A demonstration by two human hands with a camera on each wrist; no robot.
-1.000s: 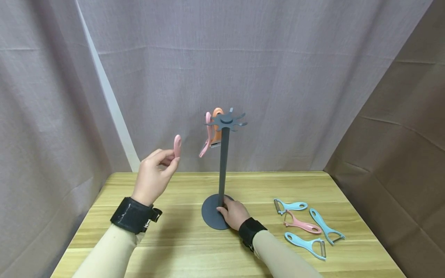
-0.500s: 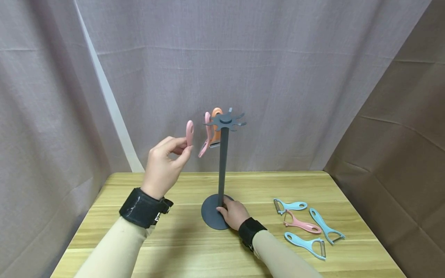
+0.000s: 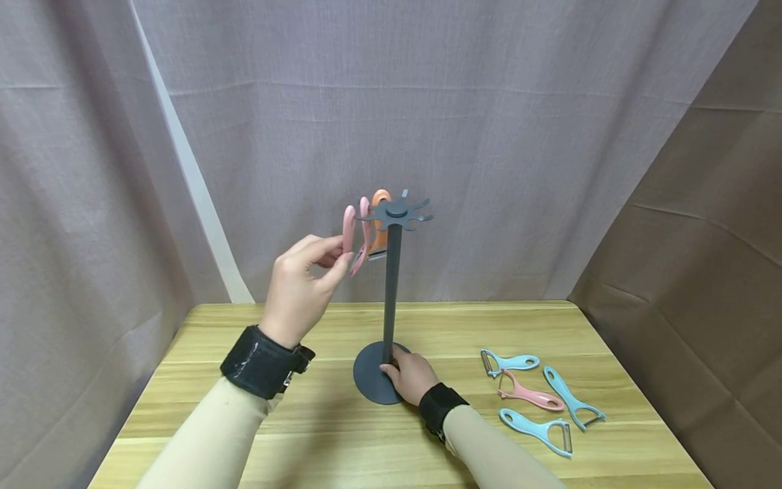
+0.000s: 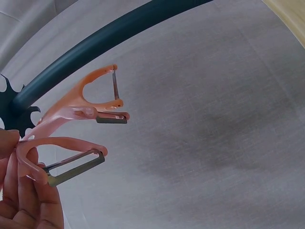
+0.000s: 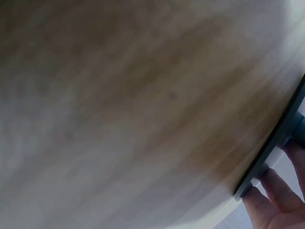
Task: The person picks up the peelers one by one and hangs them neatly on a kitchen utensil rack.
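Note:
My left hand (image 3: pixel 301 285) pinches a pink Y-shaped peeler (image 3: pixel 348 227) between thumb and fingers, its holed handle end upward. In the left wrist view the blade end of this peeler (image 4: pixel 71 142) points away from the fingertips. Right beside it, another pink peeler (image 3: pixel 366 227) and an orange peeler (image 3: pixel 381 236) hang from the hooked top (image 3: pixel 397 210) of a dark grey stand (image 3: pixel 392 292). My right hand (image 3: pixel 415 377) holds that stand low down, thumb and fingers around the foot of the pole, fingertips on the round base (image 3: pixel 369 373).
On the right side of the wooden table (image 3: pixel 256 441) lie a pink peeler (image 3: pixel 531 394) and three blue ones, among them a blue peeler (image 3: pixel 531 426) nearest the front. Grey curtains (image 3: pixel 489 136) stand behind the table, with a brown one (image 3: pixel 702 272) at the right.
My left hand has carried its pink peeler right and upward, from well left of the stand to close beside the hanging pink peeler. My right hand and the stand have stayed put.

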